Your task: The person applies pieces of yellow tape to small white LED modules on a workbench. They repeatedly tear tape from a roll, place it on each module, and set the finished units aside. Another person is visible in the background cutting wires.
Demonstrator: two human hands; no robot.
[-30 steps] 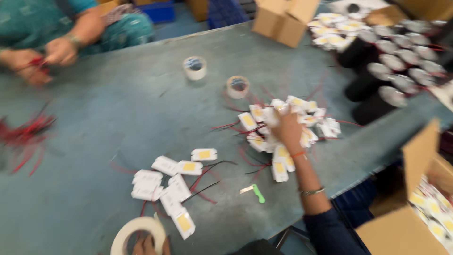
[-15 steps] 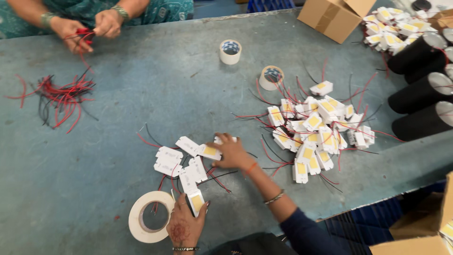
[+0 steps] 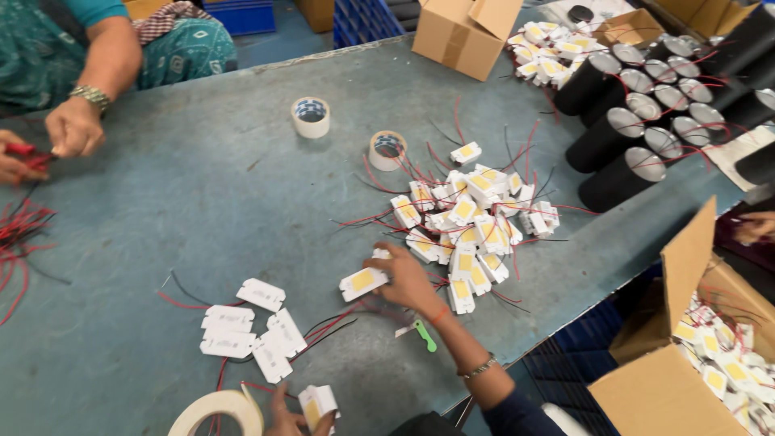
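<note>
My right hand (image 3: 410,279) grips a white module with a yellow panel (image 3: 361,282) low over the blue-grey table (image 3: 202,210). It is just left of a big pile of similar modules with red and black wires (image 3: 468,218). My left hand (image 3: 284,417) shows at the bottom edge, holding another white module (image 3: 317,402) beside a large roll of cream tape (image 3: 219,410). Several modules lie face down in a loose group (image 3: 246,327) between my hands.
A small green tool (image 3: 423,333) lies near my right wrist. Two tape rolls (image 3: 311,116) (image 3: 387,150) stand mid-table. Black cylinders (image 3: 622,137) and a cardboard box (image 3: 464,34) sit far right; an open box of modules (image 3: 686,379) is lower right. A co-worker's hands (image 3: 73,125) handle red wires (image 3: 16,234) at left.
My right hand left the pile, swung left toward the face-down group, and now holds a module between the two. My left hand with its module came into view at the bottom.
</note>
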